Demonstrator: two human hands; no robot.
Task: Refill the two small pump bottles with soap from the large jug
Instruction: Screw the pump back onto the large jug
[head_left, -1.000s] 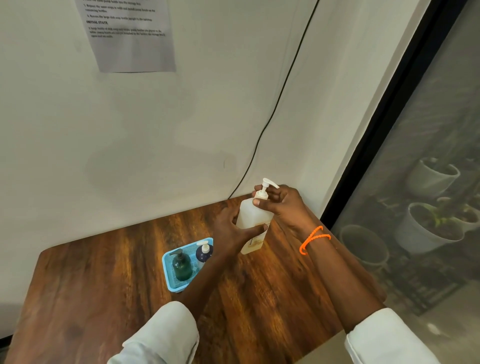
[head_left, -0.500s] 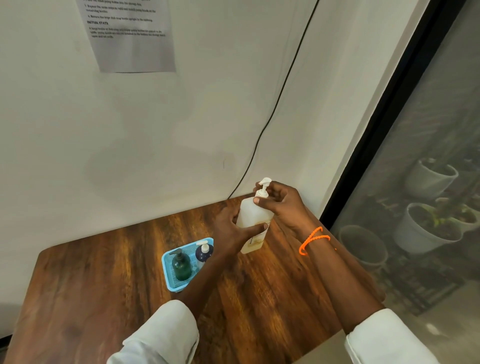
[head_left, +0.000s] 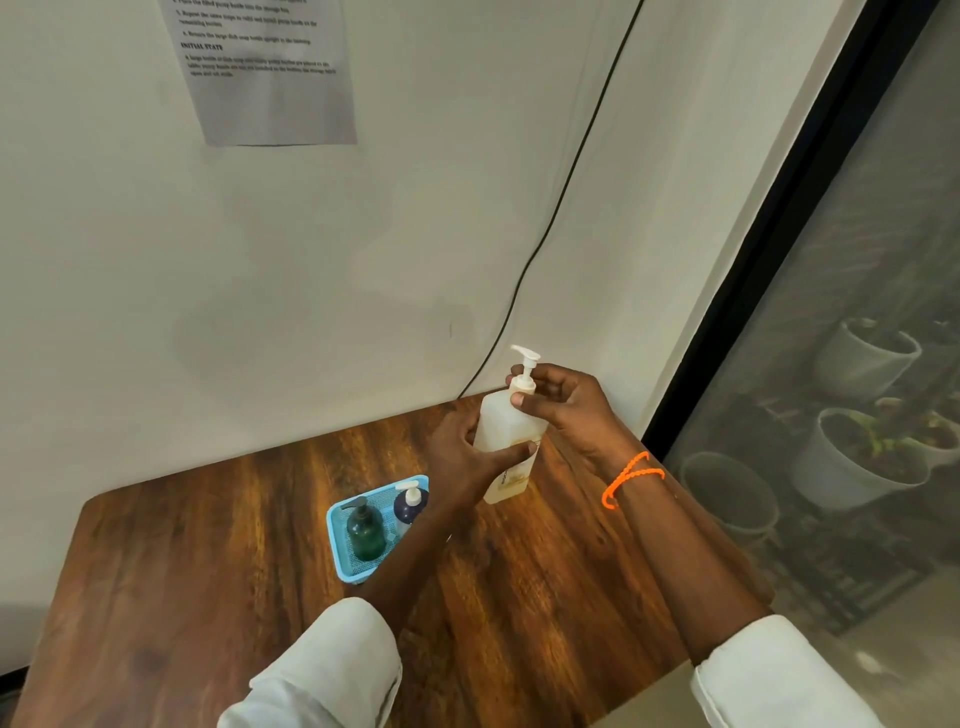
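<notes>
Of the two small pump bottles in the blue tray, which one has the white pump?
The dark blue bottle, at the tray's far end nearest the left hand. The dark green bottle beside it has a dark pump.

Wall notice text blurred, top cut off.

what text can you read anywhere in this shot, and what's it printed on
"INITIAL STATE": a bold heading on the paper sheet taped to the wall.
The other printed lines on that sheet are too small and blurred to read with confidence.
The label on the large jug, held by the left hand and right hand, carries print too blurred to read.
The green pump bottle and the dark blue pump bottle in the blue basket show no legible text.
</notes>
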